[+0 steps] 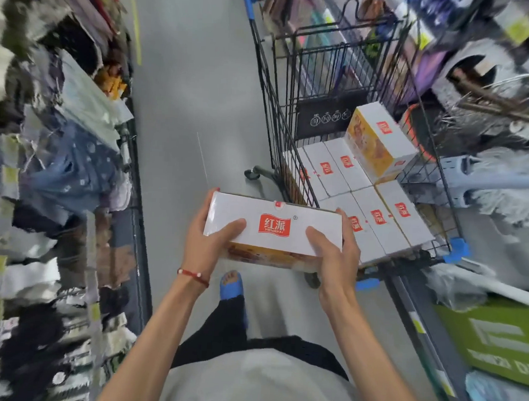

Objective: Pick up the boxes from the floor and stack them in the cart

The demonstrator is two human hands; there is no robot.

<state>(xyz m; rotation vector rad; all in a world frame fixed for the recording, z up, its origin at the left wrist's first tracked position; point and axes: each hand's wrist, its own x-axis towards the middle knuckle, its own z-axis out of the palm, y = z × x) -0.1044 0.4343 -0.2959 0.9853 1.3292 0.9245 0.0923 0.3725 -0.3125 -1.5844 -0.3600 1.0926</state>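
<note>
Aisle: grey shop floor [182,99] is running between a clothing rack on our left and cluttered shelves on our right; we are standing here beside the cart.
Box in hand: we are carrying a white box with a red logo [274,223] level in front of us, above the floor and just left of the cart's near corner, not yet over the basket.
Left hand: our left hand [207,240] is gripping the box's left end, thumb lying across the top, fingers curled round the far edge.
Right hand: our right hand [335,253] is clasping the right end the same way, thumb on top, palm against the side.
Cart: the wire shopping cart [279,119] is standing to our right with a wheel showing beneath.
Done so far: we are seeing a bottom layer of white boxes [377,217] lying flat and packed side by side, about six of them, and one tilted box [381,141] starting a second layer at the far end.
Left to do: we are judging this box as next for the second layer; no other boxes are showing on the floor, though much of it is lying out of view, so we cannot tell how many remain.
Progress: we are reckoning the work well past halfway.
</note>
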